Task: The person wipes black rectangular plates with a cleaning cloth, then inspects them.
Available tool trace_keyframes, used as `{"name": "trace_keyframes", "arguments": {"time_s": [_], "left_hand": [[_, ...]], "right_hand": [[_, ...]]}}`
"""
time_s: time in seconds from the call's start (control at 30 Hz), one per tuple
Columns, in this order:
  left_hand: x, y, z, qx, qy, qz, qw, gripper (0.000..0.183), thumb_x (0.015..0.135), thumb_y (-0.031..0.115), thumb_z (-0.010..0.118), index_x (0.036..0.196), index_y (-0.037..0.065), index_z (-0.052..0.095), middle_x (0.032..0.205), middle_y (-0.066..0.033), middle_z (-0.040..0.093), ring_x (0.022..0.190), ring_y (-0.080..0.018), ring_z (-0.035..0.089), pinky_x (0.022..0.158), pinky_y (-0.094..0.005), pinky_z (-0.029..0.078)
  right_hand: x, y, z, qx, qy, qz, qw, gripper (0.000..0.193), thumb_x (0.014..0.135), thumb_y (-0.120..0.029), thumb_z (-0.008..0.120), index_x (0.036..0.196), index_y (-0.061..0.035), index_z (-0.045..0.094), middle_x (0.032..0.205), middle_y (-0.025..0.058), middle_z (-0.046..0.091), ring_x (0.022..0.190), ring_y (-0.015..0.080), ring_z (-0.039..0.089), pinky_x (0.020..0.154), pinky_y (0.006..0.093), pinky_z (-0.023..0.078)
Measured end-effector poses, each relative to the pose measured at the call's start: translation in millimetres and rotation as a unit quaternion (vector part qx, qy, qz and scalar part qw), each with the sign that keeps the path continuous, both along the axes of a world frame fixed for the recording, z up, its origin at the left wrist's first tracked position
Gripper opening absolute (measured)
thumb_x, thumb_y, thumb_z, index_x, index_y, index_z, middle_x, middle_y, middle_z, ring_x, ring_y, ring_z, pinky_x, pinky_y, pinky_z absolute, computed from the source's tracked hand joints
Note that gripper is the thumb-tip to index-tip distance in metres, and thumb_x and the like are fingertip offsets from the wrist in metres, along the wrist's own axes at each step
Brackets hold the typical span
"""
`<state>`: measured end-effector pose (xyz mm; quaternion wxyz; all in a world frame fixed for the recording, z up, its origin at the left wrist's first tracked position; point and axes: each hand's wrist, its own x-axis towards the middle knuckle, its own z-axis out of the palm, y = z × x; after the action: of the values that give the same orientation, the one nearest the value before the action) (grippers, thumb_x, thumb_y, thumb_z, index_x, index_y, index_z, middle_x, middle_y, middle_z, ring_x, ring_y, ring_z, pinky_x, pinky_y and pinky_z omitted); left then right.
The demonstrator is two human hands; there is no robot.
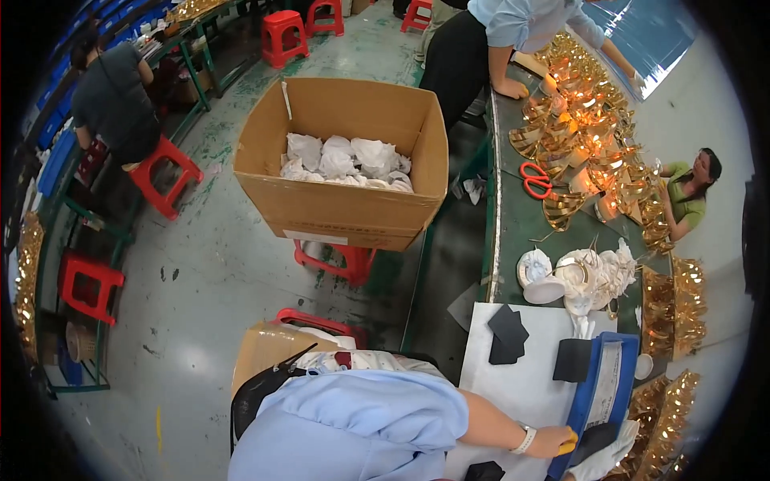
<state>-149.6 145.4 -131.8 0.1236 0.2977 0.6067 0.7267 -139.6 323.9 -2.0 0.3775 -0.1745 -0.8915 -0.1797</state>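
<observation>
My left hand (556,441), a pale watch on its wrist and yellow covers on the fingertips, is closed beside the near end of a blue bin (579,417). What its fingers hold, if anything, is hidden. My right hand (611,458), in a white glove, shows at the lower right with fingers stretched out alongside a black piece (595,439) in the bin. Its wrist is cut off by the frame edge. Other flat black pieces (507,335) lie on a white sheet (489,385), and another black piece (572,360) rests against the bin's far left side.
On the green table (513,240) stand white ruffled items (593,276), orange-handled scissors (535,180) and gold shiny decorations with lit lights (589,136). A cardboard box (337,212) of white wrapped bundles rests on a red stool. A co-worker's hand (511,88) leans on the table.
</observation>
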Motion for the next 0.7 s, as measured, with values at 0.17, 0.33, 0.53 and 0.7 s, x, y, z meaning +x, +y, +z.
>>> {"name": "trace_keyframes", "arguments": {"time_s": [0.17, 0.33, 0.53, 0.7], "left_hand": [[-9.7, -42.1, 69.6, 0.127, -0.058, 0.064, 0.988, 0.037, 0.108, 0.014, 0.051, 0.143, 0.002, 0.049, 0.125, -0.0161, 0.055, 0.111, -0.0317, 0.059, 0.097, -0.0355, 0.047], [11.9, -213.3, 234.5, 0.534, 0.008, 0.097, 0.840, 0.042, 0.112, 0.017, 0.045, 0.152, 0.004, 0.041, 0.138, -0.0060, 0.052, 0.130, -0.0145, 0.048, 0.115, -0.0306, 0.033], [67.9, -335.1, 308.9, 0.726, -0.109, -0.035, 0.679, 0.054, 0.108, 0.021, 0.052, 0.159, 0.009, 0.038, 0.149, -0.0053, 0.053, 0.118, -0.0184, 0.056, 0.104, -0.0290, 0.041], [93.1, -310.1, 298.5, 0.672, -0.188, -0.080, 0.712, 0.054, 0.105, 0.020, 0.054, 0.156, 0.009, 0.040, 0.146, -0.0054, 0.054, 0.116, -0.0191, 0.056, 0.103, -0.0296, 0.042]], "right_hand": [[134.4, -52.7, 80.4, 0.463, 0.000, -0.105, 0.880, 0.036, 0.096, -0.034, 0.073, 0.109, -0.0009, 0.071, 0.104, 0.0160, 0.074, 0.098, 0.0334, 0.070, 0.093, 0.0405, 0.057], [207.6, -88.0, 40.4, 0.239, 0.132, 0.012, 0.962, 0.025, 0.103, -0.020, 0.063, 0.114, 0.0018, 0.067, 0.108, 0.0175, 0.070, 0.103, 0.0353, 0.068, 0.091, 0.0418, 0.057], [271.3, -37.5, -27.5, -0.144, 0.366, 0.436, 0.810, 0.030, 0.108, -0.018, 0.054, 0.127, 0.0039, 0.063, 0.121, 0.0187, 0.068, 0.108, 0.0329, 0.068, 0.094, 0.0410, 0.056], [346.3, -108.3, 11.7, -0.249, 0.287, -0.095, 0.920, 0.035, 0.111, -0.021, 0.048, 0.130, 0.0049, 0.063, 0.127, 0.0182, 0.069, 0.113, 0.0287, 0.067, 0.097, 0.0407, 0.055]]}}
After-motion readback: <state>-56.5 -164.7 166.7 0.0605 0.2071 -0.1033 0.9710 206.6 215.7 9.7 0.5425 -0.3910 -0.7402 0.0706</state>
